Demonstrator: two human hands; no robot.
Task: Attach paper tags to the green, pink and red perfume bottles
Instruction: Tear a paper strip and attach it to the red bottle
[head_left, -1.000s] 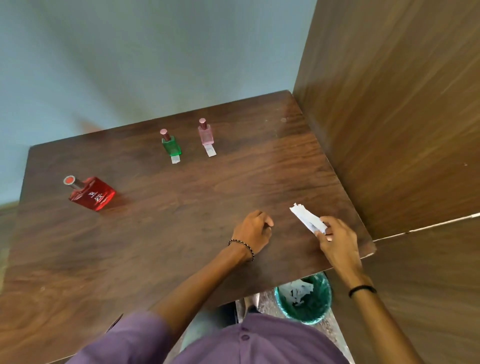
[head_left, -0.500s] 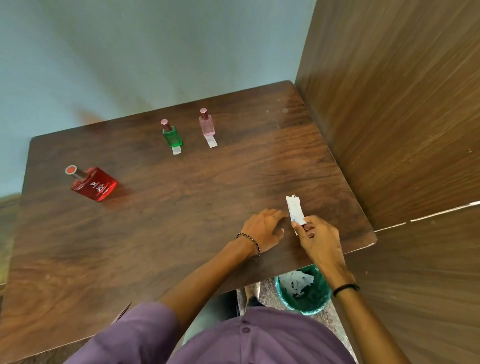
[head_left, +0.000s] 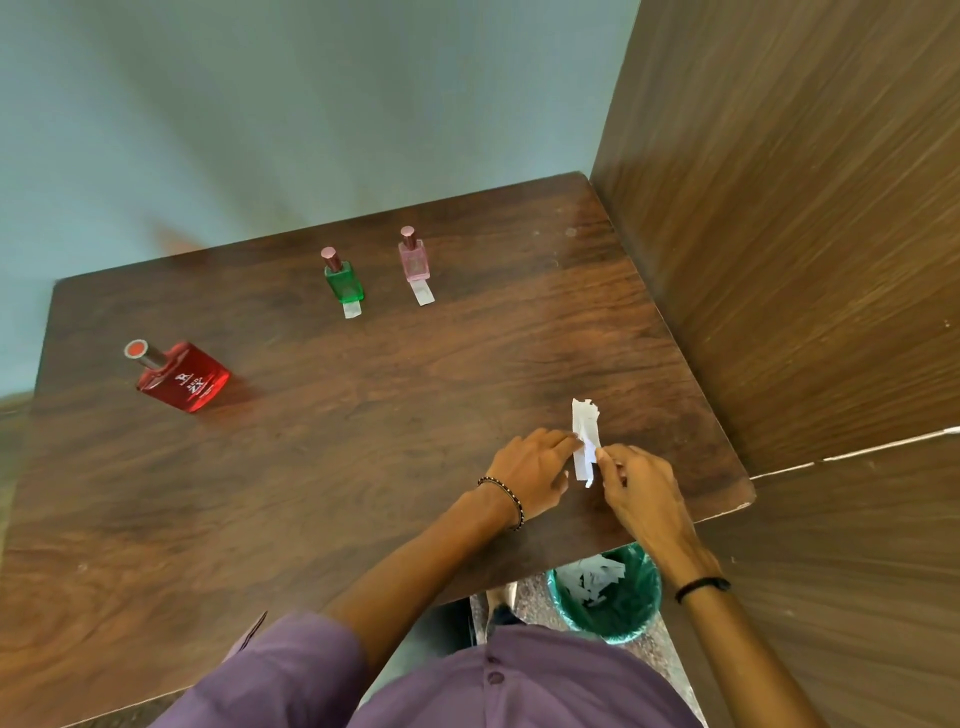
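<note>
A white paper strip (head_left: 585, 441) with a ragged top stands between my two hands near the table's front right. My left hand (head_left: 530, 470) pinches its left edge and my right hand (head_left: 641, 491) pinches its right edge. Far back stand the green perfume bottle (head_left: 343, 278) and the pink perfume bottle (head_left: 414, 258), each with a small paper tag (head_left: 352, 309) lying at its base; the pink bottle's tag (head_left: 423, 293) points toward me. The red perfume bottle (head_left: 179, 376) sits at the left with no tag visible.
The dark wooden table (head_left: 337, 467) fills the view. A wooden panel wall (head_left: 779, 234) closes the right side and a grey-blue wall runs behind. Below the table's front edge a green waste bin (head_left: 613, 608) holds paper scraps.
My right hand carried the paper strip leftward toward my left hand, which opened and now pinches the strip too. The bottles have not moved.
</note>
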